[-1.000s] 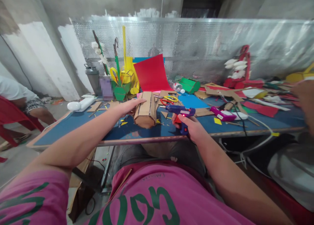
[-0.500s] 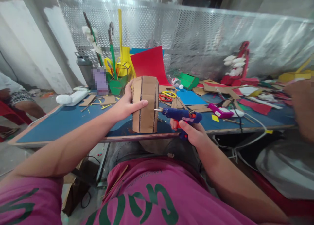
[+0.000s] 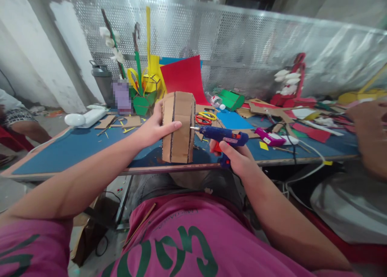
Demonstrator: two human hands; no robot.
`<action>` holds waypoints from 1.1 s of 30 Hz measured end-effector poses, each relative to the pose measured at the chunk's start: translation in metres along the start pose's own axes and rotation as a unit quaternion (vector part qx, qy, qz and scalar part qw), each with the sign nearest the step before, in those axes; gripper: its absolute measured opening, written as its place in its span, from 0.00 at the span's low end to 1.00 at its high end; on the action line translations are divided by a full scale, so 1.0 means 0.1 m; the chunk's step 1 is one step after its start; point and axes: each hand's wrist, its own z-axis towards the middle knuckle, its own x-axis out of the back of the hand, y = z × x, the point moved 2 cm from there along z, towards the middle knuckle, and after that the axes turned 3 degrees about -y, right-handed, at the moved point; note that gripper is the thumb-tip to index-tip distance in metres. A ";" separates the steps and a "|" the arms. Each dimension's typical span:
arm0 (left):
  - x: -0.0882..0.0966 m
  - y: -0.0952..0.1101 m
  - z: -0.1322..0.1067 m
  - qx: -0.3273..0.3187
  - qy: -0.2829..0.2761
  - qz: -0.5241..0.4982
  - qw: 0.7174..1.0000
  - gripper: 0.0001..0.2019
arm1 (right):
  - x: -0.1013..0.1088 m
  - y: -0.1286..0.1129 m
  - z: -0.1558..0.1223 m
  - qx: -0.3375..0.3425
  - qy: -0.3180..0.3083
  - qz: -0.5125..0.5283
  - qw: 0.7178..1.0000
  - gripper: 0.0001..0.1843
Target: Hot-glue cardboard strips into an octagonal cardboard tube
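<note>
The left hand (image 3: 155, 128) gripped the cardboard prism (image 3: 182, 146) upright at the worktop's (image 3: 60, 156) near edge; the right hand (image 3: 237, 156) grasped the glue gun (image 3: 222, 136), nozzle (image 3: 195, 128) beside a seam (image 3: 191, 142). A twist of the prism risked smearing glue.

My L hand (image 3: 159, 128): most fingers hidden behind cardbd box (image 3: 182, 146). Label (image 3: 230, 140) on glue gun (image 3: 214, 133) too small to read; can't tell if nozzle (image 3: 195, 128) touches seam (image 3: 191, 144). Purple item (image 3: 121, 96), far L, pixelated. Person (image 3: 341, 212) at R cut off by edge.
</note>
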 end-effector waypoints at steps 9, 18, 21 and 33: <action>-0.01 0.03 -0.02 -0.015 0.008 0.009 1.000 0.63 | 0.02 0.00 -0.01 0.002 0.006 -0.049 0.999 0.33; -0.01 0.04 -0.02 0.012 0.014 0.015 1.000 0.70 | 0.11 0.05 -0.18 -0.009 -0.005 -0.059 0.998 0.29; -0.02 0.05 -0.02 0.006 0.006 0.010 1.000 0.68 | 0.09 0.02 -0.12 -0.002 0.000 -0.034 0.999 0.30; -0.01 0.03 -0.01 -0.005 0.007 0.003 1.000 0.65 | 0.08 0.06 -0.24 -0.004 -0.014 -0.098 0.995 0.32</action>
